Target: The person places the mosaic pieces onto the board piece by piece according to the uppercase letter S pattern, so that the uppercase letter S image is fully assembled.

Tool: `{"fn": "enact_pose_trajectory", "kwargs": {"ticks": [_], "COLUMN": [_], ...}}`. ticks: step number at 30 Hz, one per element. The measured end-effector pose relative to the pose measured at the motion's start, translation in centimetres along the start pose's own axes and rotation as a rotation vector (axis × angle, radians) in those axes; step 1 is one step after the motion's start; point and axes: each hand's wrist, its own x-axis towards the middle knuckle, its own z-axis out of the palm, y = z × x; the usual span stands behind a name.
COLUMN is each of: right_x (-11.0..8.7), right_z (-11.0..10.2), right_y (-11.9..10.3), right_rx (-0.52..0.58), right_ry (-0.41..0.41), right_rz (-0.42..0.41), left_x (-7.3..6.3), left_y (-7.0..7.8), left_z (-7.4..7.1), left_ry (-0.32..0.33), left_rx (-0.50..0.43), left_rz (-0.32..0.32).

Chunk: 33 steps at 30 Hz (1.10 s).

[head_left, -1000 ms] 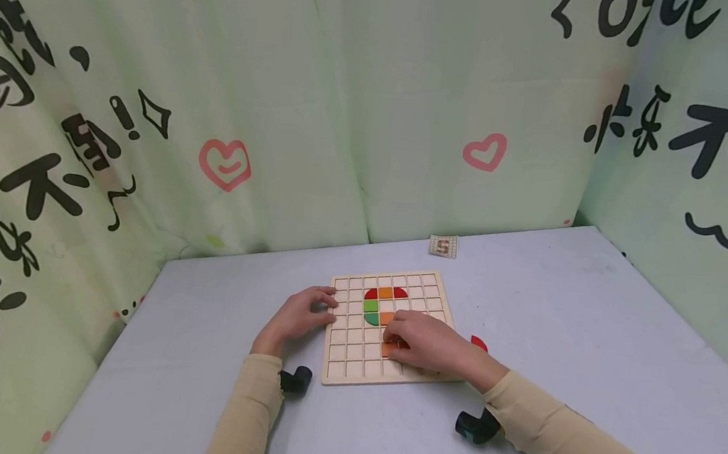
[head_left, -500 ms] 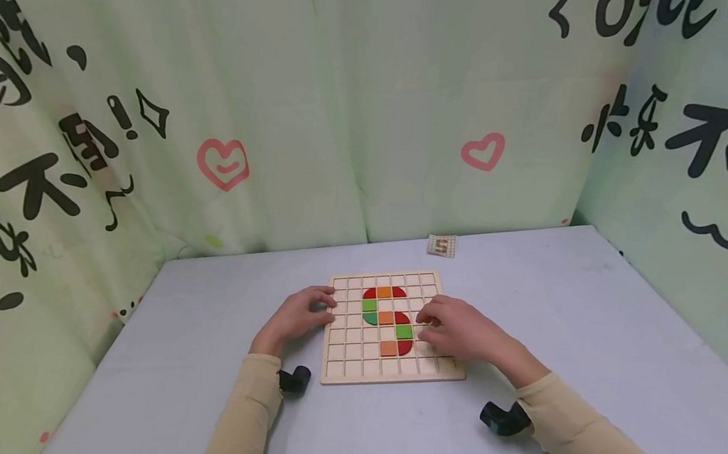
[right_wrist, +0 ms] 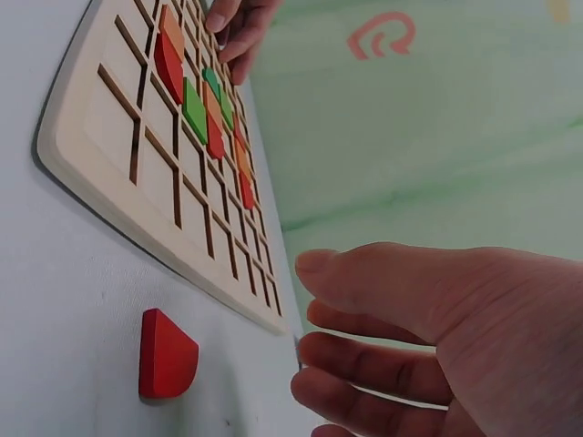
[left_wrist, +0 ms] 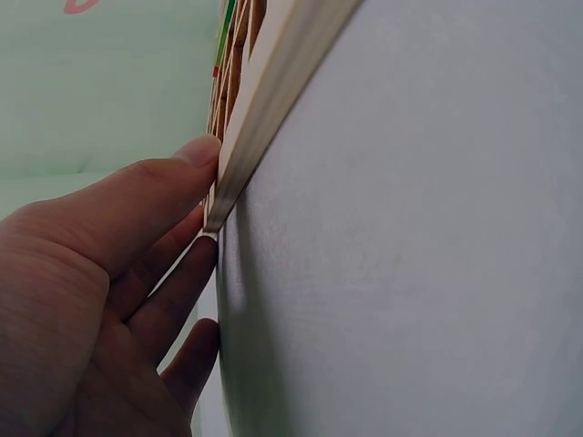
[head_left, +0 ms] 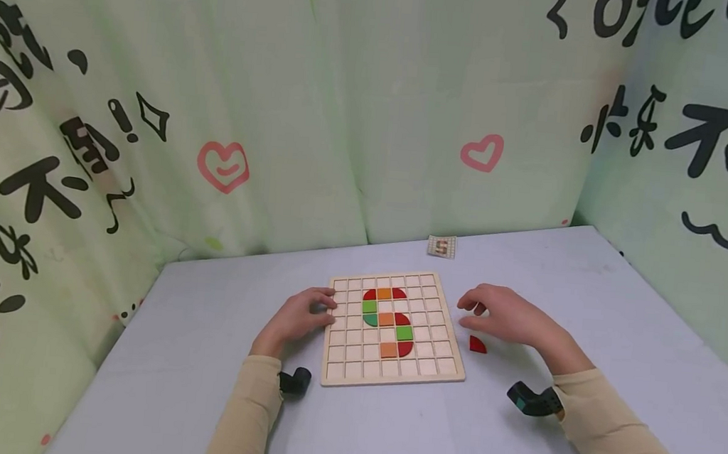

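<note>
A square wooden grid board [head_left: 352, 373] lies on the table. Red quarter-round, orange square, light-green square and one teal-green quarter-round pieces sit in its cells, forming an S-like shape; its bottom row has an orange square [head_left: 388, 349] and a red quarter-round [head_left: 404, 348]. My left hand [head_left: 295, 319] touches the board's left edge with thumb and fingertips, the fingers fairly straight. Off the board's right side, my right hand [head_left: 506, 314] hovers with loosely bent fingers and nothing between them. Just below it a loose red quarter-round piece [right_wrist: 168, 355] lies on the table.
A small card [head_left: 442, 246] with a grid and an S-like pattern lies at the table's back edge. Pale green curtains with black writing and pink hearts hang behind and on both sides. Each wrist carries a black camera [head_left: 533, 399].
My right hand has left the board's lower middle and moved right, past the board's edge, uncovering the red and green pieces there. The left hand has stayed at the left edge.
</note>
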Motion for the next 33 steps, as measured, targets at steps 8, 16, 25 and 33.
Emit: {"fn": "enact_pose_trajectory", "kwargs": {"ticks": [8, 16, 25, 33], "right_x": [-0.3, -0.5, -0.7, -0.5], "right_z": [-0.4, -0.1, 0.2, 0.6], "right_y": [1.1, 1.8, 1.8, 1.6], "right_rx": [0.023, -0.004, 0.029, 0.018], "right_ry": [-0.087, -0.199, -0.255, -0.251], "right_rz": [0.043, 0.042, 0.044, -0.001], "left_x": [0.0, 0.0, 0.0, 0.0], "left_y": [0.2, 0.1, 0.0, 0.0], "left_z": [0.0, 0.1, 0.2, 0.1], "left_ry": [0.003, 0.001, 0.005, 0.005], "left_rx": [0.003, -0.004, 0.002, 0.002], "left_rz": [0.009, -0.003, 0.006, 0.009]}}
